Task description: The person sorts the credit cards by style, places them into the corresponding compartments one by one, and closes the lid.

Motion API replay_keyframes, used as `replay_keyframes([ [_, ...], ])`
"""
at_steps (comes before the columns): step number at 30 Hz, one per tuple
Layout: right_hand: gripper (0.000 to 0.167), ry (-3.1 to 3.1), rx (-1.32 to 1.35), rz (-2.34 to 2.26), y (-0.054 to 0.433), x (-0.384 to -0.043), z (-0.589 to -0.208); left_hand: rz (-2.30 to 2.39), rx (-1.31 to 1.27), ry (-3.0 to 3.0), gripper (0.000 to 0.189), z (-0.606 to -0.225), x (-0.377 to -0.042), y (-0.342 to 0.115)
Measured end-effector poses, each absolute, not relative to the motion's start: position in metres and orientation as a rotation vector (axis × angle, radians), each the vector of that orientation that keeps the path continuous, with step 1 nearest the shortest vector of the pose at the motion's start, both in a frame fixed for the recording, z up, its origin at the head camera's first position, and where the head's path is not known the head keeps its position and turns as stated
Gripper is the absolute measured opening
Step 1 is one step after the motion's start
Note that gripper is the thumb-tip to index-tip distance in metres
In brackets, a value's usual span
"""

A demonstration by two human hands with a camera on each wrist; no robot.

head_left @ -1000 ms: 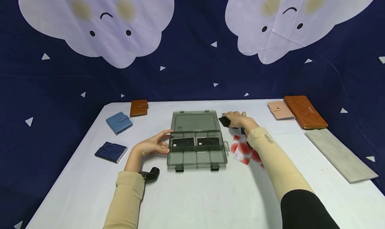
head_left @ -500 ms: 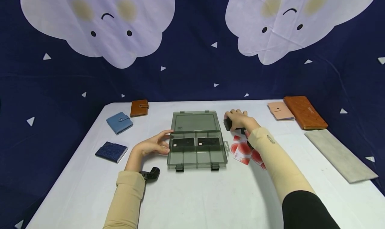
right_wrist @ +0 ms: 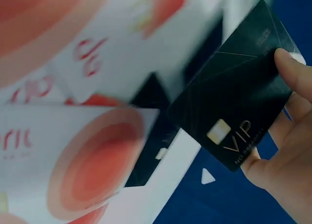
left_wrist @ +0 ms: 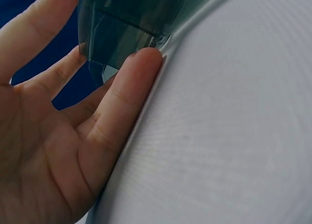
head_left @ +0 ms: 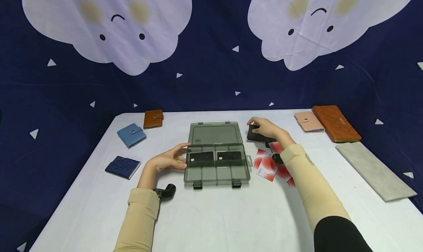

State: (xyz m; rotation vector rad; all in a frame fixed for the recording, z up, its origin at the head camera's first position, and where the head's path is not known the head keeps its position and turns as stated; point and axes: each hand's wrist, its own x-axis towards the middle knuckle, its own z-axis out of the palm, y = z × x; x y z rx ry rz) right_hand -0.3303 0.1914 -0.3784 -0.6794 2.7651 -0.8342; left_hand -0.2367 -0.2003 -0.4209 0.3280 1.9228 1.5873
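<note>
A translucent grey-green compartment box [head_left: 216, 182] lies with its lid [head_left: 215, 133] folded back. Two black cards, a left one [head_left: 201, 157] and a right one [head_left: 229, 157], lie in separate compartments. My left hand [head_left: 168, 159] touches the box's left side with fairly straight fingers; its fingertips [left_wrist: 146, 58] meet the wall in the left wrist view. Right of the lid, my right hand [head_left: 269, 129] pinches a black VIP card [right_wrist: 229, 102] by its edges, tilted up from the table. Another black card [right_wrist: 146, 165] lies partly under red-and-white cards [head_left: 267, 168], below the right wrist.
On the left lie a small brown wallet [head_left: 153, 119], a blue wallet [head_left: 131, 135] and a navy one [head_left: 122, 167]. To the right are a pink wallet [head_left: 308, 121], a large brown wallet [head_left: 335, 123] and a long grey one [head_left: 375, 171]. A dark-blue cloth hangs behind the table.
My right hand has lifted the black card's edge and turned it upward, shifting slightly right and back. The left hand and the box have stayed put.
</note>
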Motion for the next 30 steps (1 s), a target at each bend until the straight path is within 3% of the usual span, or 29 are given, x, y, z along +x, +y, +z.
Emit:
replay_keyframes([
  [12,0.038,2.876,-0.532,-1.244,0.192,-0.305,-0.362,1.594,0.334,1.917,0.091,-0.421,-0.237,-0.201],
  [22,0.064,2.581,-0.464,-1.751,0.180,-0.277,-0.354,1.594,0.333,1.921,0.091,-0.421,-0.238,-0.200],
  [30,0.029,2.344,-0.468,-1.880,0.168,-0.264,-0.368,1.605,0.334,1.911,0.091,-0.421,-0.237,-0.201],
])
